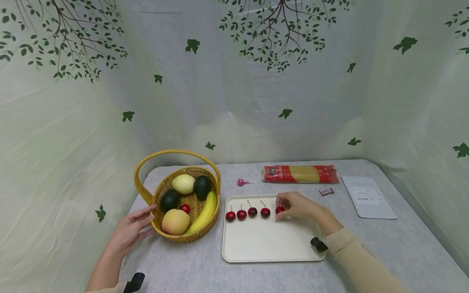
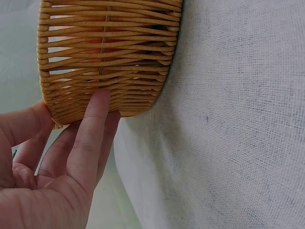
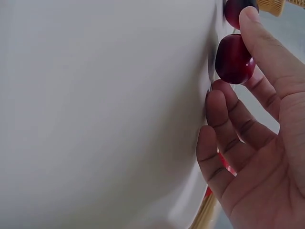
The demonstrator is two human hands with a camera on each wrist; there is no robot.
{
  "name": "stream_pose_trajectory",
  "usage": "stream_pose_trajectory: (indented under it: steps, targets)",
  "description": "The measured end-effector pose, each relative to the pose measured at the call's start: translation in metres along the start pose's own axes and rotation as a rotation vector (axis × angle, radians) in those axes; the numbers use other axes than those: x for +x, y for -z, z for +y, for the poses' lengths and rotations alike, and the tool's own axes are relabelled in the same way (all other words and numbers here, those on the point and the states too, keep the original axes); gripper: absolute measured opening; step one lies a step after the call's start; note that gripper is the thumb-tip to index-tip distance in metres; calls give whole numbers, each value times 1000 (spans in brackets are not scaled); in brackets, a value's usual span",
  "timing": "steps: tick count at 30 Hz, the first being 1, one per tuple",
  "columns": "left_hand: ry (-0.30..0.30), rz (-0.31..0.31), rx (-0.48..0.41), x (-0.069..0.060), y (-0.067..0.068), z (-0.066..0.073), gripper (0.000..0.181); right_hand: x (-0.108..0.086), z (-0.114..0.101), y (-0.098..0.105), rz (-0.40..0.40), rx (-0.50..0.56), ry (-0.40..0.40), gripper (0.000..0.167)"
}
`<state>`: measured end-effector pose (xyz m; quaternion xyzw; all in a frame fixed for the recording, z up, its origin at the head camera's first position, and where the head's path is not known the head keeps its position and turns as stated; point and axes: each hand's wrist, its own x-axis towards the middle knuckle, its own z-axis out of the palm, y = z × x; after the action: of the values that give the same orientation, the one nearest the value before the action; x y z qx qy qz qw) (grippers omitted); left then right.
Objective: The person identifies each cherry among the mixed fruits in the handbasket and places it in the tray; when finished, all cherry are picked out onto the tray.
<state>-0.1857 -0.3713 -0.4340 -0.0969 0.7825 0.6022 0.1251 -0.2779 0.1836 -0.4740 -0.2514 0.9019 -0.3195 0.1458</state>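
My right hand (image 1: 297,204) pinches a dark red cherry (image 3: 234,59) between thumb and index finger, low over the upper right part of the cream tray (image 1: 264,244). Several stemmed cherries (image 1: 252,211) form a row to its left along the tray's far side. Against the side of the yellow wicker basket (image 2: 109,62) rest the extended fingers of my left hand (image 1: 132,230), with the thumb near the rim. The basket holds a peach (image 1: 176,222), a banana (image 1: 205,213), a pale yellow fruit (image 1: 183,184), two dark green fruits (image 1: 170,200) and one cherry (image 1: 185,208).
Behind the tray lie a red and yellow packet (image 1: 300,174), a pink lollipop (image 1: 241,182) and a small wrapped candy (image 1: 326,191). A flat white pouch (image 1: 368,197) is at the right. The basket's tall handle (image 1: 176,151) arches upward. Printed curtains surround the table.
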Motion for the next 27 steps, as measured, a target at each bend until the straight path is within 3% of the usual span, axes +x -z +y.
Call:
stream_pose_trajectory:
  steps: [21, 27]
  targets:
    - [8, 8, -8, 3, 2, -2, 58, 3, 0, -1, -8, -2, -11, 35]
    - [7, 4, -9, 5, 1, -3, 57, 2, -1, -1, -2, -3, -49, 36]
